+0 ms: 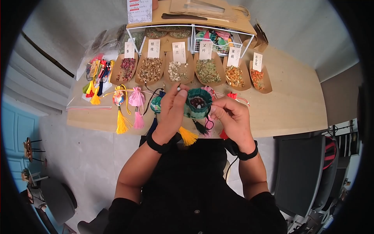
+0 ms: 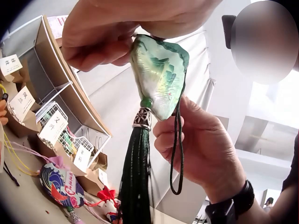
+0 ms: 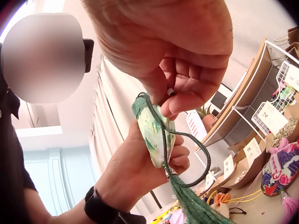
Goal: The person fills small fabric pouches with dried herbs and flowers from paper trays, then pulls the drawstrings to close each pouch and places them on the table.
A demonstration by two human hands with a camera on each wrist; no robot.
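Note:
A green drawstring pouch [image 1: 197, 113] is held up over the table with its mouth gaping, and dark reddish bits with a few white ones show inside. My left hand [image 1: 171, 111] grips its left side, fingers curled behind it in the right wrist view. At the opposite rim, the thumb and fingertips of my right hand [image 1: 235, 119] pinch the dark drawstring cord [image 3: 201, 151]. A small white bead [image 3: 170, 92] shows by those fingertips. The cord hangs in a loop, and a dark green tassel [image 2: 135, 172] hangs below the pouch.
Behind my hands stands a row of labelled paper trays of dried herbs, one with pale pieces [image 1: 178, 73]. Finished-looking pouches with tassels lie in front, including a pink pouch [image 1: 136, 97]. Loose tassels [image 1: 99, 76] lie far left. A wooden-topped rack [image 1: 187, 17] stands at the back.

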